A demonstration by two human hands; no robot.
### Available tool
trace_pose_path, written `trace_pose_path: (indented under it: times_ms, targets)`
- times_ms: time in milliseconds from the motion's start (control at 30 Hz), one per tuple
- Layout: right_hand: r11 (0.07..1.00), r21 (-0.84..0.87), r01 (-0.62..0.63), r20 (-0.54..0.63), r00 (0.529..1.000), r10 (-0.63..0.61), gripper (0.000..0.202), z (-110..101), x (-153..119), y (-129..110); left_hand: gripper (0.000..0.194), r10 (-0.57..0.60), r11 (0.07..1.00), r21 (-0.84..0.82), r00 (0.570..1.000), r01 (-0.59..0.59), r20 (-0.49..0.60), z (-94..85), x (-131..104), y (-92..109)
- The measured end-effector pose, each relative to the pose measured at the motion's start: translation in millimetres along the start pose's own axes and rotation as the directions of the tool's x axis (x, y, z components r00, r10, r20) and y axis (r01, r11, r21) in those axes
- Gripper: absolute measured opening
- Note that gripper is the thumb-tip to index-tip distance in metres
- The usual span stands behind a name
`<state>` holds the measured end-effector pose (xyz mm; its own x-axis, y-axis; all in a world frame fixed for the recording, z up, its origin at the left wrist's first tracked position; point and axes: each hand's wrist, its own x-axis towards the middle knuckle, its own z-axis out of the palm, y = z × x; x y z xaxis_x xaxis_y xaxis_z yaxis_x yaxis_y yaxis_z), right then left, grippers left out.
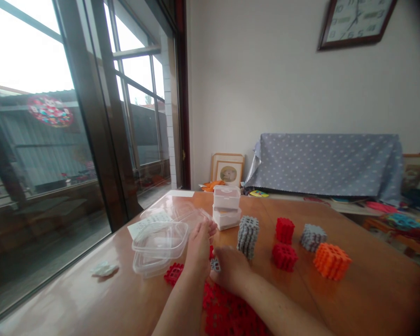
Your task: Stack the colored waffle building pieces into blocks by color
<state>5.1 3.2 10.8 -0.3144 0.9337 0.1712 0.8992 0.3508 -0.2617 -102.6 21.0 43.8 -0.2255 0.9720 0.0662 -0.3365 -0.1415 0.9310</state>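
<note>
My left hand (198, 240) is stretched forward over the table, beside the clear plastic containers, its fingers extended and apart. No object shows in it. To its right, my right hand (233, 268) has its fingers curled round a small grey interlocking plastic piece (215, 265). Below the hands lies a spread of red interlocking pieces (227, 310). Another red piece (174, 273) rests left of my left forearm, partly hidden by it. A tall stack of grey pieces (248, 235) stands just beyond my right hand.
Two red stacks (285, 230), a shorter grey stack (313, 236) and an orange stack (332, 261) stand to the right. White boxes (227, 207) are piled at the back. Clear containers (159, 240) and a crumpled wrapper (105, 269) lie left on the wooden table (136, 308).
</note>
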Motion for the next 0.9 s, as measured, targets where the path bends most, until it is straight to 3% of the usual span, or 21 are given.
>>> trace_pose_path:
  times_ms: [133, 200, 267, 333, 400, 500, 600, 767, 900]
  targets:
    - [0.995, 0.104, 0.007, -0.049, 0.999, -0.002, 0.034, -13.4, -13.0, 4.4, 0.047, 0.017, 1.000, 0.024, 1.000, -0.018, 0.018, -1.3, 0.6, -3.2]
    - [0.968, 0.248, 0.023, -0.082, 0.997, -0.003, 0.033, -21.2, -23.3, 9.1, 0.045, 0.023, 0.998, 0.051, 0.998, -0.025, 0.050, -0.7, -2.0, -2.8]
    - [0.886, 0.463, 0.016, -0.080, 0.997, 0.023, 0.032, -28.7, -35.9, 15.4, 0.041, 0.020, 0.996, 0.080, 0.995, -0.028, 0.098, 1.4, -6.3, -1.3]
    - [0.681, 0.731, -0.043, -0.008, 0.997, 0.071, 0.031, -35.9, -49.6, 22.8, 0.035, -0.004, 0.994, 0.109, 0.986, -0.014, 0.166, 5.2, -11.7, 0.6]
    - [0.352, 0.928, -0.121, 0.102, 0.992, 0.073, 0.029, -43.0, -62.2, 29.8, 0.029, -0.055, 0.991, 0.132, 0.968, 0.022, 0.246, 9.7, -17.4, 2.7]
    - [-0.113, 0.983, -0.144, 0.152, 0.986, 0.071, 0.031, -51.3, -74.0, 37.8, 0.024, -0.124, 0.986, 0.155, 0.910, 0.067, 0.395, 15.6, -25.6, 6.4]
    - [-0.341, 0.931, -0.131, 0.172, 0.981, 0.095, 0.033, -54.9, -75.7, 42.9, 0.026, -0.136, 0.983, 0.178, 0.845, 0.049, 0.517, 18.7, -32.4, 11.1]
    - [-0.385, 0.909, -0.160, 0.207, 0.975, 0.084, 0.036, -55.9, -71.9, 47.5, 0.025, -0.129, 0.985, 0.171, 0.807, 0.036, 0.576, 21.8, -40.3, 17.6]
    - [-0.285, 0.942, -0.176, 0.217, 0.969, 0.118, 0.045, -57.2, -70.7, 47.5, 0.021, -0.146, 0.988, 0.129, 0.789, 0.084, 0.597, 23.9, -42.4, 19.0]
